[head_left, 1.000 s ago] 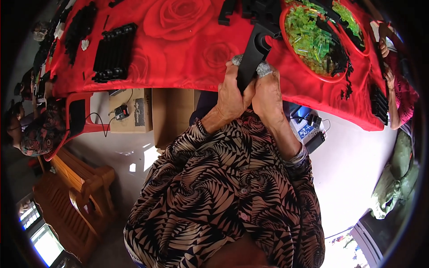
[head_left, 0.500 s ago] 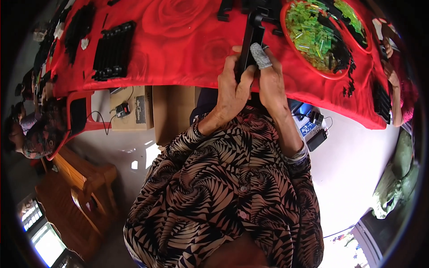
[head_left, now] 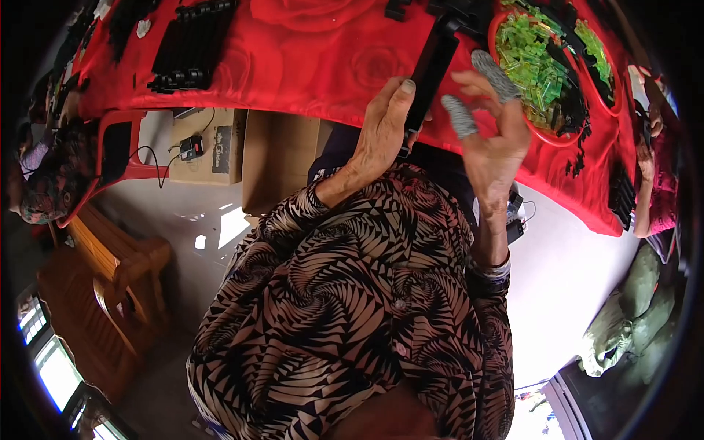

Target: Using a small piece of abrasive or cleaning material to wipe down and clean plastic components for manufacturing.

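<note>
My left hand (head_left: pixel 383 126) is closed round a long black plastic part (head_left: pixel 433 70), held upright over the table's front edge, its hinged-looking end pointing away from me. To the right of it, my right hand (head_left: pixel 497 143) is off the part, fingers apart and slightly blurred, with grey covers on two of its digits. Nothing shows in that hand. Just beyond its fingers stands a red-rimmed round tray (head_left: pixel 493 55) heaped with small clear yellow-green pieces (head_left: pixel 532 62) and some black bits.
A row of similar black parts (head_left: pixel 189 48) lies on the red rose-patterned cloth (head_left: pixel 293 73) at left. A second tray of green pieces (head_left: pixel 592 51) stands far right, near another person's hands (head_left: pixel 645 150). Below the table are an open cardboard box (head_left: pixel 275 161) and a red chair (head_left: pixel 106 172).
My right hand has let go of the black part and moved right, fingers spreading. The left hand keeps hold of the part. The whole view has shifted a little.
</note>
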Demonstrator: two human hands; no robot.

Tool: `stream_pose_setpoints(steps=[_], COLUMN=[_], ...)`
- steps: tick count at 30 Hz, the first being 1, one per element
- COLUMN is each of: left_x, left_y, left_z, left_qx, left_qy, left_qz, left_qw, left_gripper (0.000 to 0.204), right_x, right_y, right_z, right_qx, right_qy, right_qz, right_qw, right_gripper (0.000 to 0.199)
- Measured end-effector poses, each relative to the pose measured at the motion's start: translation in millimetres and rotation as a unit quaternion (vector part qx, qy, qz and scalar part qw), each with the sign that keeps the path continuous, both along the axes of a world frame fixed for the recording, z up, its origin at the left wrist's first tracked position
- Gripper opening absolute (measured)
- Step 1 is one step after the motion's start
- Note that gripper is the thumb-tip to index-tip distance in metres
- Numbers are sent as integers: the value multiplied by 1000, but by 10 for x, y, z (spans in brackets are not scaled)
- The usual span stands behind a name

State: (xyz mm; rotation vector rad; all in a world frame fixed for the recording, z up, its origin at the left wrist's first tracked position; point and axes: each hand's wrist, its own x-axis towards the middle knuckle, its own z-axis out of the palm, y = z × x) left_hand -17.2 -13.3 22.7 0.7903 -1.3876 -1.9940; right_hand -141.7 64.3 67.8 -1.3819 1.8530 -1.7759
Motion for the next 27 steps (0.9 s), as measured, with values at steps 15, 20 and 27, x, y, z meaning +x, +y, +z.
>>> stream_pose_setpoints(steps=[15,20,27], left_x=[-54,-63,-33], left_y=[85,104,84], left_z=[-118,-175,-175], left_qx=[-140,-174,-159], left_qy=[-65,-60,-80], left_qz=[71,89,99], left_qw=[986,979,979], left_gripper=[41,40,34], right_x=[180,189,173], right_y=[-83,-83,-143], right_z=[-1,-106,-276], right_qx=[153,189,120], right_qy=[267,291,273], right_qz=[-43,-46,-33], right_qw=[951,937,954], right_gripper=[74,71,68])
